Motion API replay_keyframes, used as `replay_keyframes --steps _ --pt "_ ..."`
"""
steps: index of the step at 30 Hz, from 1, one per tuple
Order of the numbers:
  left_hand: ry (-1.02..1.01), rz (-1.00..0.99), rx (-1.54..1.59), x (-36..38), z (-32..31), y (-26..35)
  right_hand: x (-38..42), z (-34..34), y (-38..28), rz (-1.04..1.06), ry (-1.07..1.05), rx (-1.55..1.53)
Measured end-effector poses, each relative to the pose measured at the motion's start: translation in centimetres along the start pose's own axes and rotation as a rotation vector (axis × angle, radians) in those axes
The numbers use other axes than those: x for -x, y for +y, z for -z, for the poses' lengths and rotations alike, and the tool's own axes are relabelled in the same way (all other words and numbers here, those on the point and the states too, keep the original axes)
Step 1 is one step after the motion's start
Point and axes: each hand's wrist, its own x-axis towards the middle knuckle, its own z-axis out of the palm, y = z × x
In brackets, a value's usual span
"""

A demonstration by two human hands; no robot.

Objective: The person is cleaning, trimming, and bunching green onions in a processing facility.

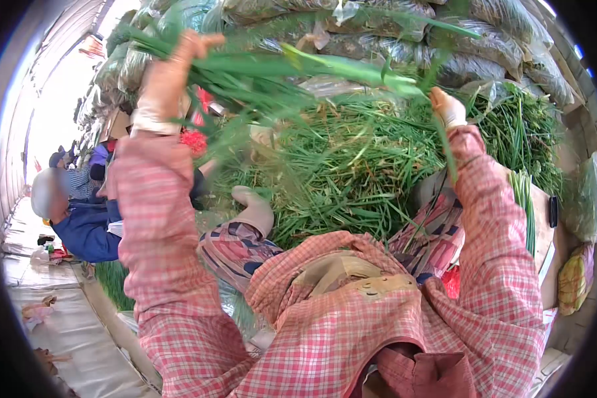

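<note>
Both of my hands are raised over a pile of greens, in plaid sleeves. My left hand (pixel 178 66) is closed round a bunch of long green stalks (pixel 265 66), flat-leaved like scallions or garlic greens and smeared by motion. The bunch stretches across to the right, where a paler stalk end (pixel 401 83) comes near my right hand (pixel 448 107). The fingers of my right hand are pinched on a few green leaves (pixel 448 149) that hang down and rise above it. Below lies a heap of loose cut greens (pixel 351 166), between my knees.
Full plastic sacks (pixel 378 50) are stacked along the back. Bundled greens (pixel 521 132) lie at the right, beside a board (pixel 544 225) and a green plastic bag (pixel 585 199). Several people sit at the left, one in a blue jacket (pixel 89 232). More green stalks (pixel 113 282) lie near them.
</note>
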Motion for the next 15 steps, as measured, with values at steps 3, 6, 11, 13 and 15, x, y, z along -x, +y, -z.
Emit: replay_keyframes --steps 3,6,11,13,15 --pt "-0.026 0.043 0.62 1.3 -0.9 2.9 -1.6 3.5 4.0 0.246 0.139 0.218" --pt "0.141 0.157 0.712 1.9 -0.7 6.2 -1.7 8.0 3.5 0.18 0.19 0.38" --pt "0.154 0.084 0.822 1.5 -1.1 1.4 -3.9 10.5 6.1 0.13 -0.162 0.594" --pt "0.041 0.21 0.283 1.3 -1.2 1.0 -2.0 12.7 -1.0 0.056 -0.299 0.767" --pt "0.035 0.269 0.139 0.3 -1.7 -1.8 -3.3 12.4 -6.2 0.222 -0.085 0.689"
